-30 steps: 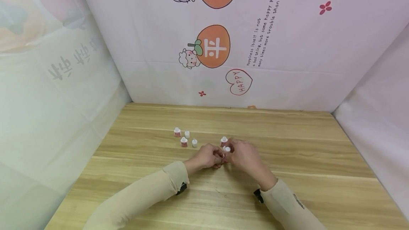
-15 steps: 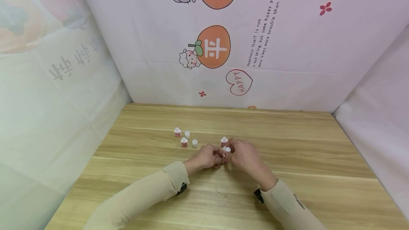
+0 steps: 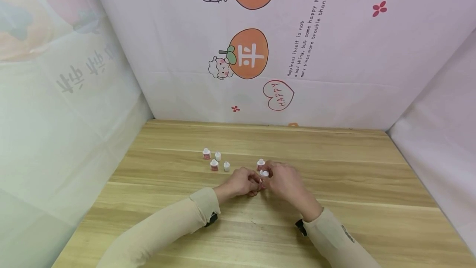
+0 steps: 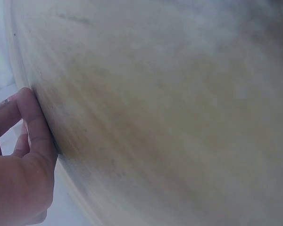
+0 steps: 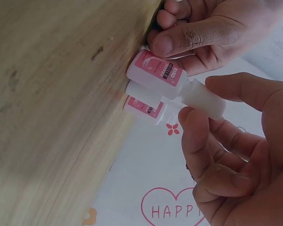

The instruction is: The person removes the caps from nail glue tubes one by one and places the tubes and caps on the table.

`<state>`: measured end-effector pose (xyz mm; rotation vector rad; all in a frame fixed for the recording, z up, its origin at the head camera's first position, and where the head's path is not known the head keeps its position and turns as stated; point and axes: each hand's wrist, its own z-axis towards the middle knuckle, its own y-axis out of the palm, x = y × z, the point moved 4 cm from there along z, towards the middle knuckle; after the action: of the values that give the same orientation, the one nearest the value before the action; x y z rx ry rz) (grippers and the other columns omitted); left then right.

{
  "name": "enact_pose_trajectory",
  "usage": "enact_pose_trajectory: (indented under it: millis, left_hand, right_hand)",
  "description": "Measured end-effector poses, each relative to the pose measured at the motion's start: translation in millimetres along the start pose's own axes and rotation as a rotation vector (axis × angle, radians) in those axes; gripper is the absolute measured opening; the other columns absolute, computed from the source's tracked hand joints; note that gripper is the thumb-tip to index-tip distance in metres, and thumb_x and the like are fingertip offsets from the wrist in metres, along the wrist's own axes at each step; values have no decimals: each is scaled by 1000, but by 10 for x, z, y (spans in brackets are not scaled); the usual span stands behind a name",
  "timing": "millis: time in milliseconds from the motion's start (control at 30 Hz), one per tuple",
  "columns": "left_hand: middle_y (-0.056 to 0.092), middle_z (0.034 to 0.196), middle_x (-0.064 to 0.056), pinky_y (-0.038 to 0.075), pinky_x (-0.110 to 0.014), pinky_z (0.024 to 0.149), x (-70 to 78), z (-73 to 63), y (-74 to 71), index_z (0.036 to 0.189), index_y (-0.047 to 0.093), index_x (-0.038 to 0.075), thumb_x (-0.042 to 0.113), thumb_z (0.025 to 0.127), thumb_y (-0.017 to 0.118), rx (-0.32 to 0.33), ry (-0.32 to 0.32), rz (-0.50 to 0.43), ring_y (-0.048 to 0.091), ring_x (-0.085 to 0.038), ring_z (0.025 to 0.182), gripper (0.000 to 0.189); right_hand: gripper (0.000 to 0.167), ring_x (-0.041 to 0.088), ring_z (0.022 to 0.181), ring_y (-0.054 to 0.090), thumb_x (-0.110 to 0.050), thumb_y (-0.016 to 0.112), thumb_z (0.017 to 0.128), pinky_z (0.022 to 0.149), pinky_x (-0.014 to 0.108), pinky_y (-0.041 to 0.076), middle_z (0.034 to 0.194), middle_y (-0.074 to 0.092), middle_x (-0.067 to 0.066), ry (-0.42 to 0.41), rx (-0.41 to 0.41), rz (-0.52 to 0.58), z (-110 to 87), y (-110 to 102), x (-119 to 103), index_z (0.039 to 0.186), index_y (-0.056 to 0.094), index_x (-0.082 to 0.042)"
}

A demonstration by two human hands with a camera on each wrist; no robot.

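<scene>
My left hand holds a small glue bottle with a pink label low over the table, thumb and fingers around its lower part. My right hand pinches a white cap between thumb and fingers at the bottle's neck. The bottle lies tilted in the right wrist view. Just behind it stand a loose white cap and a second pink-labelled glue bottle. In the left wrist view the left fingers are bent near the tabletop, and the held bottle is mostly hidden.
On the wooden table, to the left of the hands, stand two more glue bottles without caps, with two white caps beside them. A printed white cloth hangs along the table's back edge, and more cloth encloses both sides.
</scene>
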<state>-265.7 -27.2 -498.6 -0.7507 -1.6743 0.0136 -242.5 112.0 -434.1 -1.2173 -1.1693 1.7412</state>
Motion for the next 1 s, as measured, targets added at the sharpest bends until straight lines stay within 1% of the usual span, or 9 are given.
enact_pose_trajectory:
  millis: [167,300,400,533,667,767,833,1000]
  left_hand:
    - [73,80,-8,57,-25,57,19,-15,0,95,71,1,-4,87,68,3,15,9,63,-11,60,10]
    - [73,78,-10,57,-25,57,28,-27,0,94,71,0,-4,87,69,6,24,0,63,-10,59,8]
    - [73,78,-9,57,-25,57,24,-22,-1,93,71,1,-3,87,69,9,22,8,63,-10,59,7]
    - [73,77,-9,56,-25,56,17,-8,-4,92,71,2,-3,87,69,18,28,31,63,-10,58,7]
    - [73,78,-9,56,-25,56,17,-6,-3,92,71,1,-3,86,70,14,33,23,63,-10,58,7]
    - [73,77,-9,56,-25,55,18,-8,-2,92,71,1,-2,86,70,11,36,25,63,-10,57,6]
    - [73,76,-8,54,-24,55,20,-9,-4,91,71,1,-1,87,70,15,40,42,62,-10,57,6]
    - [73,73,-9,53,-23,54,21,-10,-4,92,71,0,0,87,71,25,48,71,62,-9,56,5]
  right_hand:
    - [25,15,76,64,-27,79,81,60,33,49,90,72,-5,4,-15,-18,3,-8,-9,104,71,-22]
    - [25,14,73,61,-29,78,83,58,31,46,88,69,-4,14,-26,-12,4,-8,-6,107,72,-23]
    - [23,12,71,59,-29,78,84,58,30,45,84,67,-5,26,-25,-6,5,-8,-2,105,72,-25]
    - [23,13,74,62,-28,79,82,59,31,47,88,71,-5,17,-18,-13,9,-15,-10,103,72,-25]
    - [25,14,76,64,-27,79,81,60,32,49,92,72,-4,6,-23,-18,9,-18,-14,105,72,-24]
    - [27,14,77,64,-28,79,82,61,32,49,92,72,-4,12,-28,-13,13,-13,-3,107,72,-24]
    - [27,14,77,64,-29,78,83,62,33,49,91,72,-4,19,-32,-5,18,-10,1,109,73,-24]
    - [27,14,78,64,-29,79,83,63,34,49,90,72,-5,24,-29,3,24,-12,4,109,73,-24]
